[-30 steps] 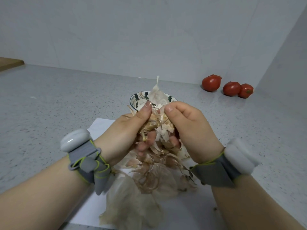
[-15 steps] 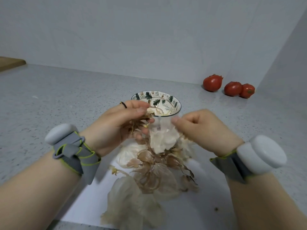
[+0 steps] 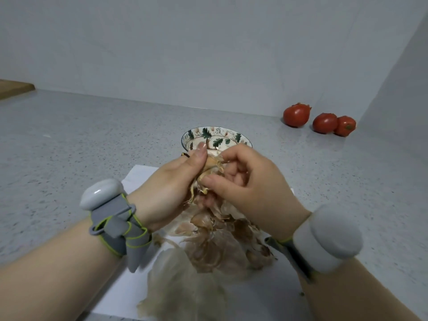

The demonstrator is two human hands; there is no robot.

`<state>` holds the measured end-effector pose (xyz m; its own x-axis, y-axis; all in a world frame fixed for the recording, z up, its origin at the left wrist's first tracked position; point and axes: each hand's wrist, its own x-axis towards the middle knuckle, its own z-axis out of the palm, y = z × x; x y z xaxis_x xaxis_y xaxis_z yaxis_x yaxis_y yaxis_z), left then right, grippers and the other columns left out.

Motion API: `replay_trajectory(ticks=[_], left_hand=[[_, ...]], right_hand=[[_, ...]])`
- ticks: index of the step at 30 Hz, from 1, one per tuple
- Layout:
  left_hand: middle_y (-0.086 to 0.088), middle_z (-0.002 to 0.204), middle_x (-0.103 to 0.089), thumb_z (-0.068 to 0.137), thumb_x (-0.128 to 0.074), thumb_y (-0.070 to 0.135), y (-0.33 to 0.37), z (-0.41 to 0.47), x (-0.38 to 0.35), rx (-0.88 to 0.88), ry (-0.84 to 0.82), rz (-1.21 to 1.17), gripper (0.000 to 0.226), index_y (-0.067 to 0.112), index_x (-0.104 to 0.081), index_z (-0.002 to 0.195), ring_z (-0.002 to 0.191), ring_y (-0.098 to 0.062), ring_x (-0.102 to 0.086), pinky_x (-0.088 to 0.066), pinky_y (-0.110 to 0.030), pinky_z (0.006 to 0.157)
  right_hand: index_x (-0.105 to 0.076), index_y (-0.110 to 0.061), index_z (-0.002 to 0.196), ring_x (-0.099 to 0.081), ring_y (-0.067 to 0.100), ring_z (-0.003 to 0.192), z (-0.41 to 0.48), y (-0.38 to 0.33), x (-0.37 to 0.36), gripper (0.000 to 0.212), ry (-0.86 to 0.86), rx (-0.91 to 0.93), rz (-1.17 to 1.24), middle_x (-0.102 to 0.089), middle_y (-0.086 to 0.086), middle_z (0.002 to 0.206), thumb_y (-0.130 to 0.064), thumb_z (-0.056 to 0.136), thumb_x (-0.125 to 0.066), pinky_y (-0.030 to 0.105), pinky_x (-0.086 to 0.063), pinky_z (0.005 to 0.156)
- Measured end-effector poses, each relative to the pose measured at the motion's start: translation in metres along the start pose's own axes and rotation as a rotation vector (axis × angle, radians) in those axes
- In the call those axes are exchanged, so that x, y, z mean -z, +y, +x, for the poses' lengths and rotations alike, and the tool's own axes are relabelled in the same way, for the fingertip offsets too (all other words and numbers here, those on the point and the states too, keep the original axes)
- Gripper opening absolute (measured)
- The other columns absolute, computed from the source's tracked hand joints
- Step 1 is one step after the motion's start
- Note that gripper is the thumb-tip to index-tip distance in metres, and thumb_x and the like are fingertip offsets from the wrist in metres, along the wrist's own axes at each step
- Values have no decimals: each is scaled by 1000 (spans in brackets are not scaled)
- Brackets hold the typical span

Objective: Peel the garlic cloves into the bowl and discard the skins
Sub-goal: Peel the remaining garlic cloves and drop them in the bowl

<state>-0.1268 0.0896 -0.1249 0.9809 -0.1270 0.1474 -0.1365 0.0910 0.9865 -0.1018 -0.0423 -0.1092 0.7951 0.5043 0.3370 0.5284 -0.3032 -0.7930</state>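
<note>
Looking down through the head view, we record both hands held together just in front of the bowl [image 3: 231, 133] and above a white sheet [image 3: 120, 295]. Left hand [image 3: 169, 188]: fingers curled round a garlic clove [image 3: 212, 166], thumb lying up along its near side. The clove is partly wrapped in tan skin. Right hand [image 3: 250, 188]: thumb and forefinger pinch a loose flap of that skin and the other fingers are curled in. The bowl, patterned with green leaves, stands on the grey speckled counter [image 3: 69, 147] beyond the sheet's far edge. The hands hide its near rim, and we cannot tell what lies in it. A pile of skins [image 3: 213, 251] lies on the sheet below the hands, between the two wrists. Each wrist carries a grey strapped band [image 3: 108, 216]. Far right, by the wall, three tomatoes [image 3: 296, 115]: one stands alone and two touch.
</note>
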Motion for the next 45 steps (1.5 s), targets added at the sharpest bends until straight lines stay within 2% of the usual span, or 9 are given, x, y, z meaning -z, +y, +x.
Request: replay_trajectory(ticks=[6, 9, 12, 16, 19, 27, 32, 35, 45], left_hand=[[-3, 62, -60, 70, -53, 39, -7, 2, 5, -68, 153, 170, 28, 12, -64, 70, 56, -11, -54, -45, -18, 53], [-14, 61, -54, 68, -56, 42, -5, 0, 9, -100, 153, 251, 33, 12, -69, 64, 54, -16, -47, -41, -16, 49], [-6, 49, -53, 68, -59, 53, 1, -2, 9, -84, 162, 296, 41, 17, -67, 52, 46, -14, -46, -39, -15, 45], [-8, 46, -50, 76, -48, 60, 1, -2, 15, -115, 201, 432, 73, -10, -52, 56, 45, -14, -46, -38, -20, 50], [-1, 35, -49, 77, -41, 48, 6, -3, 8, -88, 186, 353, 55, -1, -50, 51, 34, -4, -44, -36, -8, 43], [-8, 61, -55, 78, -53, 34, 4, 1, 13, -22, 121, -32, 26, 9, -58, 73, 46, -10, -51, -44, -18, 40], [-5, 66, -61, 76, -58, 43, 4, 0, 13, -9, 156, 40, 31, 13, -64, 73, 52, -7, -56, -46, -17, 42], [3, 56, -68, 58, -76, 18, 6, -2, 12, -7, 152, 74, 7, 16, -71, 63, 50, -4, -61, -50, -15, 45], [0, 47, -57, 66, -55, 18, 2, -1, 6, 66, 94, -181, 20, 7, -65, 52, 41, -5, -55, -49, -14, 43]], right_hand=[[-49, -16, 63, -38, 8, 48, 3, 7, -3, 22, 139, 57, -66, -39, -6, 48, -21, 74, -67, 19, -32, 49], [-53, -14, 69, -38, 6, 44, 3, 5, -1, 15, 70, 64, -8, -40, -7, 45, -21, 75, -66, 14, -31, 47], [-56, -14, 70, -38, 3, 40, 2, 3, 1, 11, -22, 35, 48, -44, -10, 41, -18, 76, -65, 9, -30, 44], [-58, -20, 72, -46, 1, 43, 2, 2, 5, 13, -96, 16, 168, -54, -11, 50, -10, 77, -63, 8, -37, 45], [-60, -21, 71, -49, 0, 42, 4, 2, 6, 14, -86, 1, 243, -57, -9, 51, -8, 77, -63, 11, -40, 43], [-60, -23, 76, -47, 6, 39, 5, 4, 10, 16, -110, -34, 296, -51, 14, 61, -7, 80, -59, 18, -43, 38], [-61, -20, 72, -44, 7, 37, 5, 8, 10, 7, -56, -30, 205, -50, 3, 52, -15, 76, -64, 21, -40, 37], [-60, -18, 71, -43, 13, 43, 6, 8, 9, 6, -46, -31, 134, -47, -2, 50, -18, 76, -64, 26, -39, 42], [-57, -17, 64, -37, 9, 39, 4, 4, 19, 12, -47, -42, 126, -46, 1, 47, -13, 74, -62, 13, -33, 37]])
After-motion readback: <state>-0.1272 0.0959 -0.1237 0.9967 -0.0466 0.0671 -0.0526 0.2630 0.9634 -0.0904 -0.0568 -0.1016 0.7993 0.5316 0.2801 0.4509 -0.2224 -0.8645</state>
